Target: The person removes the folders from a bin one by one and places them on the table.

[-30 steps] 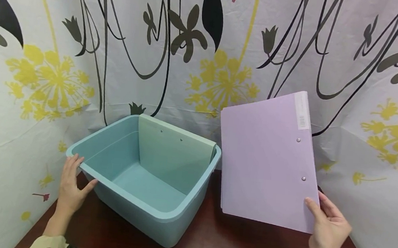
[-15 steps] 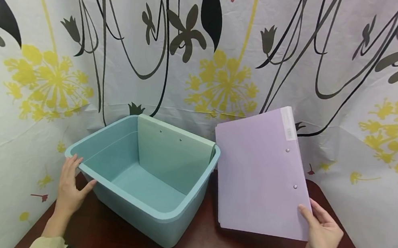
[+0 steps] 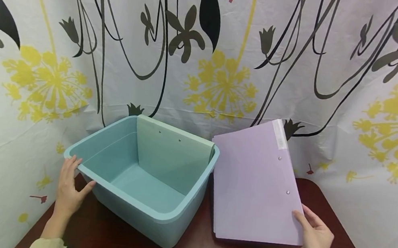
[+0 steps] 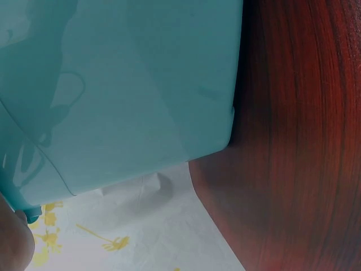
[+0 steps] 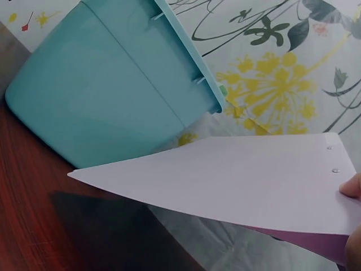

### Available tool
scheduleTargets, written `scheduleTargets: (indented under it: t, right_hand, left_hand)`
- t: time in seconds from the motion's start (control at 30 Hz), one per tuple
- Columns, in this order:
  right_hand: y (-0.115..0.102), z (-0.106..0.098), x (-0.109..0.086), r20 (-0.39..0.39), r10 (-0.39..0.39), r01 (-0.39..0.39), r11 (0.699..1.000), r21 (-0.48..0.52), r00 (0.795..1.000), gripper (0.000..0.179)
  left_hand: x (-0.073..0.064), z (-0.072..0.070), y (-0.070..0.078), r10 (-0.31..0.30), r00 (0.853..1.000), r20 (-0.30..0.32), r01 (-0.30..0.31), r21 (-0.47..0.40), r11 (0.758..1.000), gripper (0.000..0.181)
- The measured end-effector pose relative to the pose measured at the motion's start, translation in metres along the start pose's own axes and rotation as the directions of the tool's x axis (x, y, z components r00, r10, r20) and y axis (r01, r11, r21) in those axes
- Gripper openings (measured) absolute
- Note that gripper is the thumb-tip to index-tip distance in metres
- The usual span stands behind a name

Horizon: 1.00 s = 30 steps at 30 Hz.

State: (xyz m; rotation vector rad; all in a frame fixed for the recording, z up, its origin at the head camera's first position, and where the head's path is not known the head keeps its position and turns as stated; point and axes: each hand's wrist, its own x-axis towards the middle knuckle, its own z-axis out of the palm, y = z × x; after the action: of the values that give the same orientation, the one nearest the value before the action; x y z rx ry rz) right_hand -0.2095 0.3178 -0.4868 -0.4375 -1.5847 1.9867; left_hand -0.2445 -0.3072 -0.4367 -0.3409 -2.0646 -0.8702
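Purple folder (image 3: 255,190), its label (image 3: 280,135) seemingly illegible.

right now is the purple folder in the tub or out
Out: the right hand holds the purple folder beside the tub; the green folder stands inside.

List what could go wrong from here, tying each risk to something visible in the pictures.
The right hand pinches the purple folder near one edge only, so it might twist or slip.
The folder's opposite edge looks close to the blue tub in the head view, so it could catch on the rim if moved that way.
The green folder stands along the tub's far wall, so a knock might tip it forward.
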Motion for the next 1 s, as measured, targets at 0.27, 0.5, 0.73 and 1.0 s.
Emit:
scheduleTargets:
  t: [0.27, 0.5, 0.73, 1.0]
  right_hand:
    - [0.078, -0.028, 0.044, -0.082, 0.121, -0.126, 0.99, -0.058, 0.989, 0.05]
    - [0.091, -0.026, 0.045, -0.167, 0.182, -0.196, 0.978, -0.072, 0.969, 0.055]
    - [0.085, -0.017, 0.035, -0.199, 0.21, -0.229, 0.97, -0.076, 0.957, 0.055]
    - [0.083, -0.012, 0.03, -0.186, 0.225, -0.243, 0.967, -0.078, 0.956, 0.053]
  left_hand:
    - [0.0, 0.0, 0.0, 0.009, 1.0, -0.007, -0.009, 0.001, 1.0, 0.087]
    - [0.0, 0.0, 0.0, 0.001, 1.0, -0.006, -0.001, -0.005, 1.0, 0.087]
    - [0.0, 0.0, 0.0, -0.003, 1.0, -0.003, 0.003, -0.007, 1.0, 0.086]
    - [0.0, 0.0, 0.001, -0.006, 1.0, -0.004, 0.006, -0.005, 1.0, 0.086]
